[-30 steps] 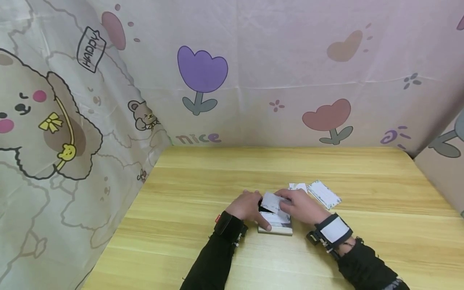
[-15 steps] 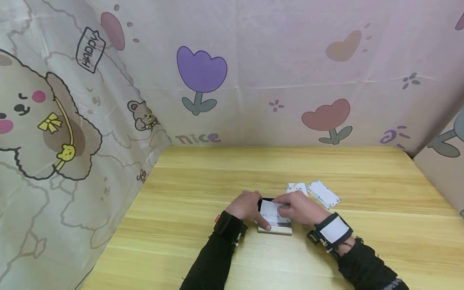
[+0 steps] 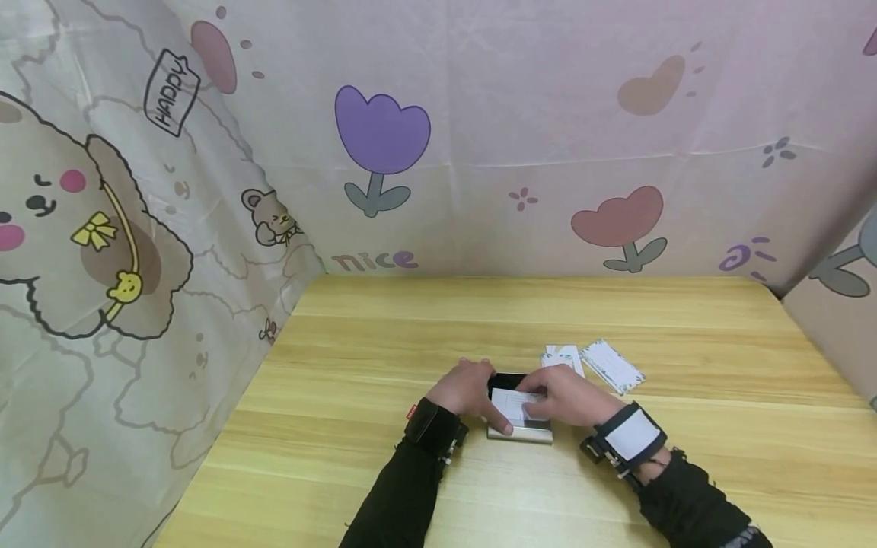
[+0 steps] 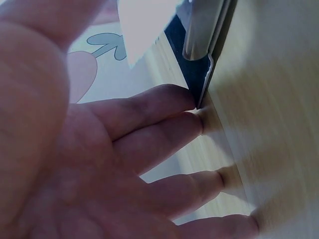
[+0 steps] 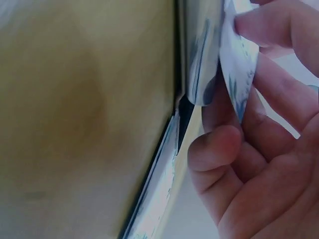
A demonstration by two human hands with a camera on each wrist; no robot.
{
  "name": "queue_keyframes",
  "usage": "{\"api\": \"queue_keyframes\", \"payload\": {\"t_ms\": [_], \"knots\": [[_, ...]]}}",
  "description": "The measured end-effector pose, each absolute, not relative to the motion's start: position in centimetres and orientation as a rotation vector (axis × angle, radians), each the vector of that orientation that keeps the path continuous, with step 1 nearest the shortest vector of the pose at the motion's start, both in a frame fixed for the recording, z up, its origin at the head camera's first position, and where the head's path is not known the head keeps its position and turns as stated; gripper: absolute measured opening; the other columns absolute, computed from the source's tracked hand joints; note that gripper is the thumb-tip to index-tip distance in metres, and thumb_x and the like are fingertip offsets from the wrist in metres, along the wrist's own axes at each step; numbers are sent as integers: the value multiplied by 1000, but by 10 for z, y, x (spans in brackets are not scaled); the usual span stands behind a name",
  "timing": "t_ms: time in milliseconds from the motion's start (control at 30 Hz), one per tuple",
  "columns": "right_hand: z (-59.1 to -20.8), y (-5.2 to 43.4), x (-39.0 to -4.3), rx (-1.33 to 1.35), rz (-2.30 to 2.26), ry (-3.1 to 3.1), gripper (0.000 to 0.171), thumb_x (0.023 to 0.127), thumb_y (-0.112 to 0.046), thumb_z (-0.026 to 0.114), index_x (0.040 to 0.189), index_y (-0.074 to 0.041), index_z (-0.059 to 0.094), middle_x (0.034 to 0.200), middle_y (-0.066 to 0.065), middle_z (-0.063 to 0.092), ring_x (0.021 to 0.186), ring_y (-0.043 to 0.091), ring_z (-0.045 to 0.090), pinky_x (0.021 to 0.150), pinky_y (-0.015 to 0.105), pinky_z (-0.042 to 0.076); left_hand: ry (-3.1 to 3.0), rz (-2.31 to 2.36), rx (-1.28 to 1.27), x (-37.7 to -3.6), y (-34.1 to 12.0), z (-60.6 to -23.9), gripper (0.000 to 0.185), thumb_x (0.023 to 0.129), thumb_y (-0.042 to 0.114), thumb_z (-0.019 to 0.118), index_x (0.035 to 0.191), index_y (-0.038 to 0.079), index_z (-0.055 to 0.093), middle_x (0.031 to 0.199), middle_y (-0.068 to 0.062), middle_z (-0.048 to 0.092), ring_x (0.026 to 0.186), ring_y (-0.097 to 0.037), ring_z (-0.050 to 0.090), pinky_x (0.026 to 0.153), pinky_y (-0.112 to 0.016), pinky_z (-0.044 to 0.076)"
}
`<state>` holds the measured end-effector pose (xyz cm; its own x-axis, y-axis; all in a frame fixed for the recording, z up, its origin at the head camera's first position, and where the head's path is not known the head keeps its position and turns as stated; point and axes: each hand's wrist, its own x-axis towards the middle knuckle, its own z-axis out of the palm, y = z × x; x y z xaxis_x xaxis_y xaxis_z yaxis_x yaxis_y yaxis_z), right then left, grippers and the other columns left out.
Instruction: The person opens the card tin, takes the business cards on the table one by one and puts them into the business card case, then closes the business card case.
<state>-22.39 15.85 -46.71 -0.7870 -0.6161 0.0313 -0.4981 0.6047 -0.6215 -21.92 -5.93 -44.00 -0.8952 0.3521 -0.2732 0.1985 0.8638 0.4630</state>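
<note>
Two black sleeves (image 3: 400, 495) poke in along the bottom edge, wrist straps (image 3: 629, 438) just above them. So what's the left hand (image 3: 466, 390) up to?

Steadying the flat card case (image 3: 507, 379), lower middle of the frame: thumb over the silvery front strip (image 3: 530, 436), fingertips by the far-left corner. Left wrist view has some fingertips down on the wooden table (image 3: 370, 327), which looks like a solid brace to me.

And the right hand (image 3: 574, 392)?

Pinching a white card (image 3: 505, 403) by its right side. Card's over the dark inside of the case, just behind the strip in the lower middle. Both wrist views show it tilted rather than lying flat, so imo that's the bit to watch.

Any tips for doing that well?

I'd square the card to the strip, then lower its near edge gently. Go light on the pinch or it'll probably bow, and mind the left thumb doesn't block the way.

What's past the knuckles?

Loose cards (image 3: 563, 356), right of centre, then some patterned-border cards (image 3: 612, 367) beside them. Can't tell how many. Behind it all there's a printed cloth (image 3: 479, 84), purple tulip (image 3: 382, 133) left of top centre.
</note>
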Motion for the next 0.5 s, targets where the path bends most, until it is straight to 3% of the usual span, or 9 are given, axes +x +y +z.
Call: {"api": "queue_keyframes", "payload": {"t_ms": [500], "knots": [[-470, 160, -225, -980, -974, 2564, 16, 87, -18, 82, 102, -18, 78, 89, -12, 67, 77, 8, 57, 66, 26, 49, 2692, 604, 408, -220, -60, -442, 93, 62, 44, 101, 138, 7, 61, 122, -11, 66, 106, -22, 59, 81, -36, 54]]}}
